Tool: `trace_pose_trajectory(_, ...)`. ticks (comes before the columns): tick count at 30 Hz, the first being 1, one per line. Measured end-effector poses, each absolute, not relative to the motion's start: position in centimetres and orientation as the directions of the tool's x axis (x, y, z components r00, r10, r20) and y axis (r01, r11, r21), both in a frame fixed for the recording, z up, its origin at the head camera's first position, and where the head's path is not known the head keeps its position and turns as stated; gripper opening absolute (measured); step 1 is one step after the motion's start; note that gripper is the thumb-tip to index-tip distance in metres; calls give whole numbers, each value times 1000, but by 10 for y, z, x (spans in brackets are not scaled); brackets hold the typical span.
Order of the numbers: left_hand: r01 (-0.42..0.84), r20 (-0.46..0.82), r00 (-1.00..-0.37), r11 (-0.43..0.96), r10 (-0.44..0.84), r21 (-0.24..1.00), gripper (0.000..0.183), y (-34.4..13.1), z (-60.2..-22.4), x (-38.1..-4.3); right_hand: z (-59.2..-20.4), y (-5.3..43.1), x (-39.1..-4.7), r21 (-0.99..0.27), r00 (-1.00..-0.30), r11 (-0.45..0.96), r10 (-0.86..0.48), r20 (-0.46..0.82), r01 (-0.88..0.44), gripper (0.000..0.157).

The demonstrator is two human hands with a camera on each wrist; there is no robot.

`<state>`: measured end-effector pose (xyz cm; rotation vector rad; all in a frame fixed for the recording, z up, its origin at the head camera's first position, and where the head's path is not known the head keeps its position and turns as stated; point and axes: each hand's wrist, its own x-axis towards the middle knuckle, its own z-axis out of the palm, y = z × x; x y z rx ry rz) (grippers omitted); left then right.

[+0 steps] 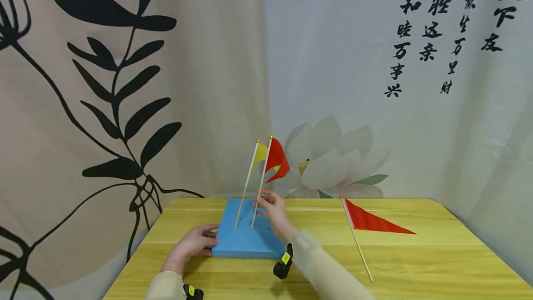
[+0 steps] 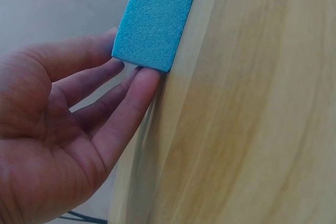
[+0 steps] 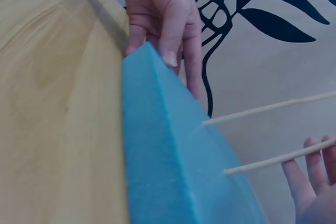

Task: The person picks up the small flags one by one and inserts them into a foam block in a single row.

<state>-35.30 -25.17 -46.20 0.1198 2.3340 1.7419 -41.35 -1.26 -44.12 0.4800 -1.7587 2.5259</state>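
A blue foam block (image 1: 233, 242) lies on the table with two small flags standing in it. The yellow flag (image 1: 261, 153) is on the left pole, leaning slightly right. The red flag (image 1: 278, 159) beside it partly covers the yellow one. My right hand (image 1: 275, 212) pinches the red flag's thin wooden pole (image 3: 278, 162), whose foot meets the block's top. My left hand (image 1: 195, 244) rests against the block's left side; in the left wrist view its fairly straight fingers (image 2: 128, 114) touch the block's end (image 2: 152, 24).
Another red flag (image 1: 370, 220) lies flat on the right of the wooden table (image 1: 449, 253), its pole slanting toward the front. Several small holes dot the block's top. Printed curtains (image 1: 216, 82) hang behind the table.
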Motion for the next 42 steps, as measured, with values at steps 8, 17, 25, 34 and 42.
trace_pose_trajectory(8, -66, -128, -970, 284, 205, 957, 61, -253, -466, -355, -450, -16, -411, -931, -964, -331, -152, 216, -156, 22)
trace_pose_trajectory(17, -62, -128, -966, 285, 222, 957, 62, -252, -465, -354, -452, -11, -410, -936, -958, -309, -171, 230, -170, 37)
trace_pose_trajectory(25, -68, -136, -965, 284, 225, 956, 62, -252, -463, -352, -452, 13, -406, -949, -929, -222, -246, 276, -223, 40)
trace_pose_trajectory(34, -74, -141, -968, 299, 209, 951, 63, -250, -463, -355, -443, 102, -398, -982, -966, -131, -200, 163, -138, 37)
trace_pose_trajectory(42, -62, -132, -962, 277, 240, 959, 63, -254, -465, -354, -446, 194, -380, -992, -977, -43, -172, 123, -117, 37)
